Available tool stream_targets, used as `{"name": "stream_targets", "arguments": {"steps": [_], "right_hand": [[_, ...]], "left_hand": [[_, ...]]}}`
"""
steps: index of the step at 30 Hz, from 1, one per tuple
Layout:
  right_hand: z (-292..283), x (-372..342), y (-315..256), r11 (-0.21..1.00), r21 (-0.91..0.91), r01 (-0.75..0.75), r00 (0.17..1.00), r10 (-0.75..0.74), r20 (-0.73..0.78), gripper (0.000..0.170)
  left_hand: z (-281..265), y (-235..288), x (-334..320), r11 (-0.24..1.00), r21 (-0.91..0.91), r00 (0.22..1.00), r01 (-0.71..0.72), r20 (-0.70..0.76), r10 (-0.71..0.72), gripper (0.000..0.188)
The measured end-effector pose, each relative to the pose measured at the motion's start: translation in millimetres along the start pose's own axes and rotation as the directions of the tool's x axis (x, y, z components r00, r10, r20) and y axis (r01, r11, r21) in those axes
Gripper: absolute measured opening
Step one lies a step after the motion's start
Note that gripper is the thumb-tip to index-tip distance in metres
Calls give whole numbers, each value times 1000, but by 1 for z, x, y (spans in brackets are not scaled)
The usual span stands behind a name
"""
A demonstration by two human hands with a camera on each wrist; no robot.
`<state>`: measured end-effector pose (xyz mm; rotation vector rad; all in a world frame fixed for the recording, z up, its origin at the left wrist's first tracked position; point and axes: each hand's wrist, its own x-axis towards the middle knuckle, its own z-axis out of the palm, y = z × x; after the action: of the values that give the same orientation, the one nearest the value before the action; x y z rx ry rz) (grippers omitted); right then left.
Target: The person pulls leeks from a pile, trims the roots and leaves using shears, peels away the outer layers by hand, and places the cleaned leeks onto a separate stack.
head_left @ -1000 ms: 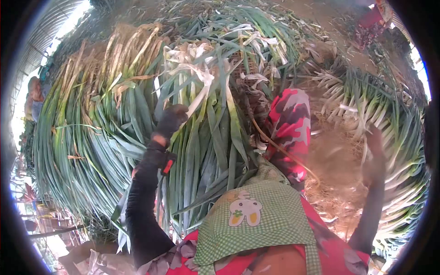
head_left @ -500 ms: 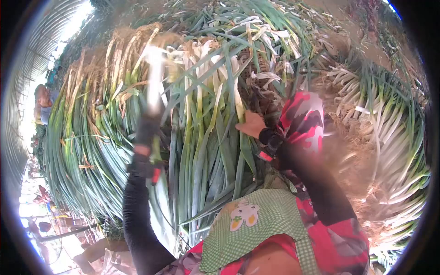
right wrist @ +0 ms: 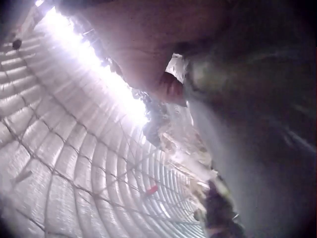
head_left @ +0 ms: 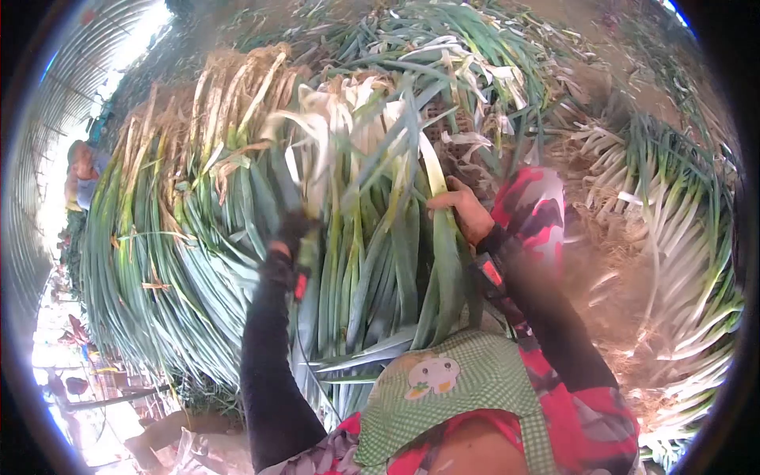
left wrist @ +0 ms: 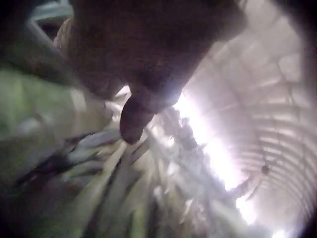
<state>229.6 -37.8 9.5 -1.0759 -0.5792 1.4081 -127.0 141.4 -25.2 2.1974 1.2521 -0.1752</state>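
Note:
Long green leeks [head_left: 340, 261] lie in a thick layer in front of the person, white ends away from the body. The left hand [head_left: 294, 228], dark and slightly blurred, grips a leek whose pale upper part [head_left: 318, 146] is smeared by motion. To its right, the bare right hand [head_left: 465, 210] has thumb and fingers round another leek [head_left: 434, 168], just below its white stem. In the left wrist view the left hand [left wrist: 148, 54] hides most of what it holds. A broad leaf [right wrist: 218, 144] fills the right wrist view beside the right hand [right wrist: 148, 54].
Rooted, yellowed leeks [head_left: 214, 107] lie at the left. Cleaned white-stemmed leeks [head_left: 681, 229] form a curved row at the right. Loose leaves [head_left: 475, 67] pile up beyond. The knee in pink camouflage [head_left: 538, 202] is beside the right hand; another person [head_left: 81, 174] is at far left.
The right hand came from the right-hand row across to the leeks in front and now grips one. The left hand moved left with its leek, then back slightly right.

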Motion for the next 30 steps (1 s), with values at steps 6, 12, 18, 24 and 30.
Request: {"name": "stream_targets", "arguments": {"steps": [6,12,18,24,30], "right_hand": [[30,5,-65,932,163,325,945,-315,-81,42],[105,13,-43,947,53,318,894,-318,317,59],[169,-28,-16,965,19,263,861,-243,447,54],[202,-52,-20,491,-382,783,617,-538,574,52],[176,-44,-88,167,-440,883,452,-562,693,46]], "left_hand": [[-11,23,-40,934,-355,995,32,-78,-63,30],[-118,98,-90,834,-548,895,-64,-401,-194,24],[-133,165,-111,830,-512,836,-220,-538,-111,22],[-117,197,-119,758,-531,871,-378,-482,97,37],[-132,188,-168,687,-630,920,-362,-361,153,51]]}}
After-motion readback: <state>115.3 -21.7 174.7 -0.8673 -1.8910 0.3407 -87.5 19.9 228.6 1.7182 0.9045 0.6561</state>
